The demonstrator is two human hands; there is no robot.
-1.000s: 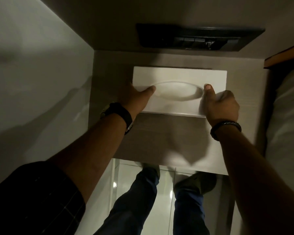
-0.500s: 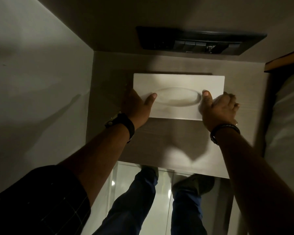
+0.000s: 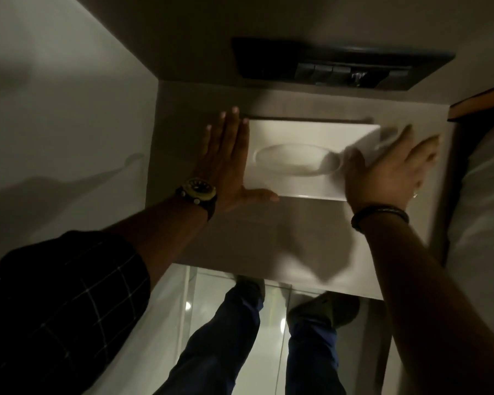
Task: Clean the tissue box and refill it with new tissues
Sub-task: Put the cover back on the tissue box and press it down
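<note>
A white tissue box (image 3: 303, 138) with an oval opening in its top lies flat on a small wooden bedside table (image 3: 268, 238). My left hand (image 3: 228, 158) rests flat against the box's left end, fingers straight and thumb along its front edge. My right hand (image 3: 388, 169) hovers over the box's right end, fingers spread and blurred by motion. It covers that end of the box. No tissues show in the opening.
A dark switch panel (image 3: 342, 67) is set in the wall behind the table. A wall (image 3: 69, 124) closes the left side. A bed with white bedding (image 3: 485, 195) lies on the right. My legs and shoes (image 3: 322, 312) stand on glossy floor below the table's front edge.
Both hands have let go of the box and opened. The left hand now lies flat at the box's left end, and the right hand has lifted and spread over the right end.
</note>
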